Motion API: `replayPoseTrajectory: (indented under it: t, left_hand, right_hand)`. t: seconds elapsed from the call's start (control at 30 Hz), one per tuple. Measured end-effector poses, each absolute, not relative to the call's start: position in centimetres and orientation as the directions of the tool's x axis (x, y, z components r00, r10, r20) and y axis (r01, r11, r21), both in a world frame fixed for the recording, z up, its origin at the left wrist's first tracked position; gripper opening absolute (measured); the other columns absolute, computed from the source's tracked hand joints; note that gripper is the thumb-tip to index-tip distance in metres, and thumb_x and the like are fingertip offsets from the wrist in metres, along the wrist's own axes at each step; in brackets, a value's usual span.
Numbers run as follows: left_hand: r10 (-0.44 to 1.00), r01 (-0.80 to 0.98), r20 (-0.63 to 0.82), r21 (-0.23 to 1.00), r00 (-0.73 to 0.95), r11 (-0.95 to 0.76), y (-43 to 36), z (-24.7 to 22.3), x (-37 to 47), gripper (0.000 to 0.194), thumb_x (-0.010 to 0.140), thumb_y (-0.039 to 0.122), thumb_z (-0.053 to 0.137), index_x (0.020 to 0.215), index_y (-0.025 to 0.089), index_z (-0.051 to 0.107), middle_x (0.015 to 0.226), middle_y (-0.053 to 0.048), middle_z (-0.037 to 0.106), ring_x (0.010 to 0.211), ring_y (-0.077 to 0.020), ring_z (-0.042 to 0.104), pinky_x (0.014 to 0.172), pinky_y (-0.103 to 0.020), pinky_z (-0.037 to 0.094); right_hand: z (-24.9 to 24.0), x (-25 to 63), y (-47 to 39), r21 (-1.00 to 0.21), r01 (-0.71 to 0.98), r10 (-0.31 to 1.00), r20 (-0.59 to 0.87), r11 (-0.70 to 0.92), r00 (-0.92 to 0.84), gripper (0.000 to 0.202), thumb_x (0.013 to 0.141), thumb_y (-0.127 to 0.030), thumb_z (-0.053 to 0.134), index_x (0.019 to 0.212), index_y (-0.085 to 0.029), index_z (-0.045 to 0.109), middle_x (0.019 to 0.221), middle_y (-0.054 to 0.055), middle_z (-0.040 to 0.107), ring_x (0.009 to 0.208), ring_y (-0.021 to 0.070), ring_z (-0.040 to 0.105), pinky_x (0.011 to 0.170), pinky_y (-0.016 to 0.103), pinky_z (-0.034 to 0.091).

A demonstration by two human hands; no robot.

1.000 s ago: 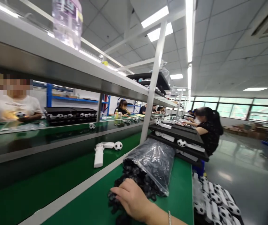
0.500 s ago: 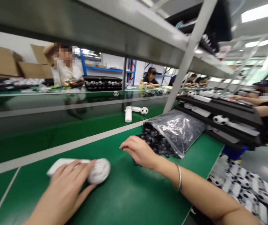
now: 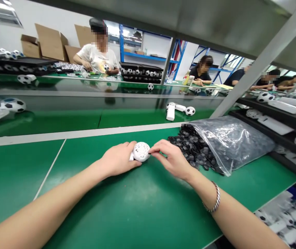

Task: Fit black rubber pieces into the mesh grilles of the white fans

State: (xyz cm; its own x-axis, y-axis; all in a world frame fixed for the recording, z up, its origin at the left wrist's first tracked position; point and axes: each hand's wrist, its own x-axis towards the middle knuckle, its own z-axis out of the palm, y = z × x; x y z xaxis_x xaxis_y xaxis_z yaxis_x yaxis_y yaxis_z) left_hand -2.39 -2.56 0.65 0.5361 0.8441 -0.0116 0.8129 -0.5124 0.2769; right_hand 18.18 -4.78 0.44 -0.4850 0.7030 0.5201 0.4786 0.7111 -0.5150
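On the green table (image 3: 127, 211), my left hand (image 3: 119, 157) is wrapped round a white handheld fan housing (image 3: 141, 152). Its round head, an openwork grille, faces up, while most of the handle lies hidden under the palm. Thumb and forefinger of my right hand (image 3: 170, 155) pinch a small black plastic piece (image 3: 150, 153) against the right rim of the grille. Just right of that hand, a heap of similar black pieces (image 3: 197, 145) spills out of a clear plastic bag (image 3: 236, 138).
Football-patterned white fans (image 3: 180, 109) lie on the belt beyond; another fan (image 3: 11, 105) is at left. Black trays (image 3: 267, 121) with fan parts are stacked at right. A slanted metal post (image 3: 256, 62) rises behind the bag. Co-workers (image 3: 99, 52) sit across the line.
My right hand has come away from the black pieces to the grille, a black piece now showing in its pinch. The left hand and fan housing are now close to it. The camera view has turned.
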Motion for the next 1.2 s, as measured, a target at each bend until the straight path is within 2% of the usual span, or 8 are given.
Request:
replayPoseTrajectory:
  t: [0.1,0.3,0.4,0.5,0.63,0.9,1.13,1.2]
  left_hand:
    - [0.836,0.795,0.022,0.3,0.548,-0.528,-2.9,0.9,-2.5,0.06,0.074,0.052,0.052,0.125,0.024,0.037,0.109,-0.009,0.053,0.094,-0.027,0.053,0.074,-0.036,0.043]
    - [0.826,0.761,0.057,0.359,0.56,-0.541,-2.7,0.9,-2.2,0.049,0.076,0.053,0.05,0.118,0.026,0.044,0.11,-0.005,0.054,0.097,-0.0253,0.052,0.08,-0.039,0.041]
    - [0.828,0.755,0.064,0.378,0.556,-0.536,-2.6,0.8,-2.3,0.049,0.076,0.051,0.051,0.118,0.026,0.044,0.111,-0.004,0.055,0.097,-0.025,0.053,0.08,-0.037,0.042]
    - [0.832,0.753,0.061,0.394,0.551,-0.527,-2.6,0.7,-2.3,0.049,0.075,0.049,0.052,0.118,0.026,0.045,0.111,-0.003,0.056,0.096,-0.0248,0.055,0.078,-0.035,0.043]
    - [0.848,0.754,0.057,0.431,0.527,-0.497,-2.5,0.6,-2.3,0.052,0.074,0.049,0.054,0.119,0.027,0.045,0.113,-0.003,0.057,0.094,-0.0245,0.056,0.077,-0.034,0.044]
    - [0.889,0.779,0.036,0.468,0.456,-0.418,-2.4,0.6,-2.3,0.05,0.07,0.054,0.056,0.115,0.034,0.048,0.113,0.003,0.058,0.096,-0.0245,0.057,0.073,-0.032,0.045]
    - [0.896,0.804,0.043,0.425,0.442,-0.417,-2.6,0.6,-2.3,0.054,0.071,0.056,0.052,0.118,0.031,0.048,0.118,0.002,0.056,0.102,-0.0254,0.054,0.078,-0.034,0.044]
    - [0.892,0.798,0.05,0.427,0.449,-0.425,-2.6,0.6,-2.2,0.052,0.071,0.054,0.053,0.117,0.031,0.048,0.116,0.001,0.057,0.1,-0.0246,0.055,0.077,-0.033,0.044]
  right_hand:
    - [-0.2,17.6,-5.0,-0.466,0.494,0.679,0.482,0.734,-0.554,0.012,0.087,-0.012,0.05,0.094,-0.02,0.056,0.09,0.003,0.059,0.085,0.0158,0.053,0.078,0.031,0.04]
    - [-1.1,16.7,-4.8,-0.418,0.526,0.672,0.456,0.741,-0.583,0.014,0.085,-0.013,0.052,0.098,-0.019,0.051,0.087,0.002,0.06,0.079,0.0158,0.052,0.076,0.032,0.037]
    - [-1.4,16.7,-4.6,-0.445,0.526,0.688,0.497,0.725,-0.528,0.018,0.084,-0.014,0.054,0.101,-0.02,0.05,0.089,0.003,0.059,0.083,0.0173,0.053,0.078,0.033,0.039]
    - [-1.6,16.7,-4.5,-0.495,0.521,0.718,0.522,0.695,-0.461,0.028,0.081,-0.018,0.058,0.108,-0.02,0.048,0.107,0.007,0.055,0.101,0.0206,0.049,0.089,0.036,0.039]
    - [-1.9,16.7,-4.6,-0.598,0.527,0.796,0.415,0.603,-0.44,0.042,0.082,-0.022,0.057,0.121,-0.019,0.04,0.123,0.01,0.048,0.114,0.0214,0.043,0.097,0.038,0.036]
    - [-2.2,16.3,-4.6,-0.706,0.484,0.851,0.368,0.517,-0.374,0.039,0.082,-0.022,0.057,0.116,-0.02,0.039,0.111,0.006,0.055,0.1,0.0191,0.053,0.083,0.033,0.045]
    - [-2.5,16.2,-4.6,-0.715,0.485,0.861,0.373,0.504,-0.345,0.04,0.08,-0.022,0.06,0.116,-0.022,0.04,0.111,0.005,0.056,0.099,0.0184,0.054,0.077,0.029,0.045]
    - [-2.2,16.6,-3.8,-0.725,0.483,0.866,0.351,0.492,-0.356,0.033,0.082,-0.024,0.058,0.112,-0.021,0.045,0.108,0.004,0.058,0.096,0.0169,0.055,0.075,0.027,0.045]
